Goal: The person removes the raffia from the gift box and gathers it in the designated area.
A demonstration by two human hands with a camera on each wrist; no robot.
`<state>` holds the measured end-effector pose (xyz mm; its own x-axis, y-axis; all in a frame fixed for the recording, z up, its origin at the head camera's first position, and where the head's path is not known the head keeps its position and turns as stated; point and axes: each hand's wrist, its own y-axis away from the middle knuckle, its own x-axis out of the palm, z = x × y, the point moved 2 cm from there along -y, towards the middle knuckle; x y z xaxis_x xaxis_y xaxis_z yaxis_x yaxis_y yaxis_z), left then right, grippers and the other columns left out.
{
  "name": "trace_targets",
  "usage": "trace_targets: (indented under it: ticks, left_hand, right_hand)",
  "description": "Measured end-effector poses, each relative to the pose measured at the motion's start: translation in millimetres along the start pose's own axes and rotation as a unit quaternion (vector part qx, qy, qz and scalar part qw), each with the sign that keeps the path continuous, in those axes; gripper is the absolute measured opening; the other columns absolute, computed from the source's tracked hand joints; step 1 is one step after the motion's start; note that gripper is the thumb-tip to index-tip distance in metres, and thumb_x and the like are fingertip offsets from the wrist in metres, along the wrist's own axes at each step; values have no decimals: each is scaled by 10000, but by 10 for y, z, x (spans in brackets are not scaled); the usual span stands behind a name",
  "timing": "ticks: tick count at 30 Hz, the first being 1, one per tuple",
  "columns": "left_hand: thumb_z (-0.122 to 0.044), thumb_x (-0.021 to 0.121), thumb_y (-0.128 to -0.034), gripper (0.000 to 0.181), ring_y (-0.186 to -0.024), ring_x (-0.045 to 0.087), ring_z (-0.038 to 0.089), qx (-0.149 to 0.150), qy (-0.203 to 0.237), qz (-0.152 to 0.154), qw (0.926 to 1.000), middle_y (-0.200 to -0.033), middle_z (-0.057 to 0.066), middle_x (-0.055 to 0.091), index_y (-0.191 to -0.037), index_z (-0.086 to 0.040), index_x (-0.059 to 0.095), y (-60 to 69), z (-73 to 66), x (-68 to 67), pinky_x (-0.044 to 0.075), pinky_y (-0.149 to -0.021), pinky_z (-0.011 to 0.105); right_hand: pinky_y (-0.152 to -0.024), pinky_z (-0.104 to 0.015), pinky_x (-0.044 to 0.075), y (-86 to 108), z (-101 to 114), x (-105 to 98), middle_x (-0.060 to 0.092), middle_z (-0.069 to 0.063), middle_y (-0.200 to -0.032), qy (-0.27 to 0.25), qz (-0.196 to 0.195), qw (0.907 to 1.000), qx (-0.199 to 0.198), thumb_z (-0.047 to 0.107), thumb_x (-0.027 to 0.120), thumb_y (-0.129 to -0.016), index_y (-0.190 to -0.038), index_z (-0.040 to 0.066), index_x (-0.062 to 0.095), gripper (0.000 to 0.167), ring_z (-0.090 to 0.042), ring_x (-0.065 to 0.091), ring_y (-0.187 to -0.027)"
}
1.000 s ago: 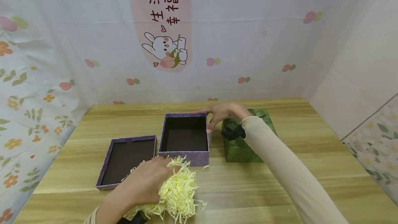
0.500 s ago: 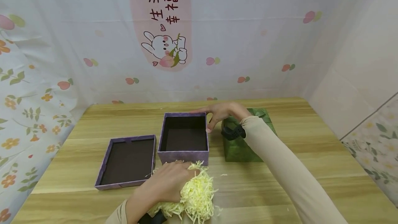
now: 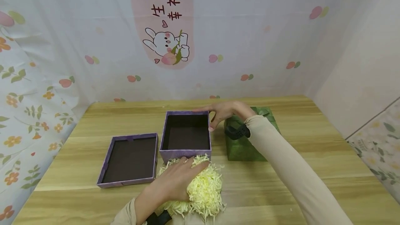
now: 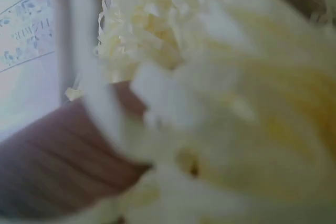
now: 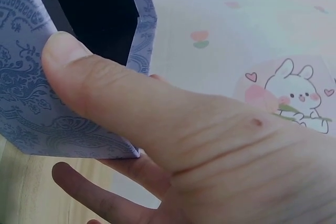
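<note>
An open purple box (image 3: 185,154) with a dark interior stands at the middle of the table. My right hand (image 3: 223,112) holds its back right corner, thumb on the right wall and fingers at the back. In the right wrist view the thumb of the right hand (image 5: 152,108) lies against the patterned purple wall (image 5: 31,77). In front of the box, my left hand (image 3: 175,180) grips a clump of pale yellow shredded paper (image 3: 206,190). The paper (image 4: 220,77) fills most of the left wrist view and covers much of that hand.
A shallow purple lid (image 3: 125,183) with a dark inside lies left of the box. To the right, partly behind the right wrist, is a green box (image 3: 245,150). A patterned curtain (image 3: 250,37) hangs behind the wooden table (image 3: 78,204).
My left hand has shifted right along the front of the purple box, bringing the shredded paper with it. The right hand keeps its hold on the corner. The head view has tilted slightly.
</note>
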<state>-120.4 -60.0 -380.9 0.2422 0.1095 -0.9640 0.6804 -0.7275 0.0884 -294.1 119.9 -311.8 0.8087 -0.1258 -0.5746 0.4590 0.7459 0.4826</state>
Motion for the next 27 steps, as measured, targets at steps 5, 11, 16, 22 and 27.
trace_targets:
  ticks: [5, 11, 16, 22, 27]
  left_hand:
    - [-400, 885, -567, 1117, -1214, 417, 374, -56, -108, -82, 9999, -1333, 159, 452, -1476, -312, 243, 90, -99, -91, 447, -866, 528]
    - [-450, 831, -634, 1014, -1315, 288, 379, -148, -134, -156, 9997, -1442, 130, 350, -1471, -332, 271, 233, -199, -256, 416, -867, 592]
    - [-487, 778, -697, 761, -1277, 350, 336, 131, -598, -512, 9968, -1392, 92, 420, -1368, -285, 481, 294, -253, -379, 489, -780, 517]
    - [-441, 746, -757, 567, -1151, 494, 229, 379, -957, -1498, 9833, -1226, 26, 555, -1247, -204, 586, 352, -291, -542, 527, -682, 388]
    - [-302, 748, -792, 352, -957, 587, 144, 412, -721, -2378, 9678, -1063, -22, 620, -1106, -169, 662, 393, -245, -650, 524, -628, 289]
  right_hand:
    - [-1023, -429, 328, 5, 5, -6, 66, -70, -1547, 17, 47, 10000, -64, 158, 714, -831, -1509, 242, 153, 884, -278, 537, -1129]
    - [-988, -410, 374, 12, -2, -9, 52, -79, -1548, -45, 61, 9999, -120, 156, 709, -837, -1510, 231, 153, 876, -287, 525, -1138]
    - [-969, -413, 400, 24, -11, -7, 6, -123, -1546, -184, 227, 9992, -267, 137, 689, -852, -1513, 193, 117, 876, -370, 456, -1203]
    - [-1022, -465, 325, 40, -6, -2, 23, -75, -1549, -49, 158, 9998, -143, 139, 701, -844, -1513, 235, 113, 896, -425, 248, -1320]
    - [-1060, -542, 198, 138, 15, 0, 34, -65, -1548, -22, -388, 9986, -357, 173, 669, -869, -1512, 269, 37, 907, -345, 96, -1384]
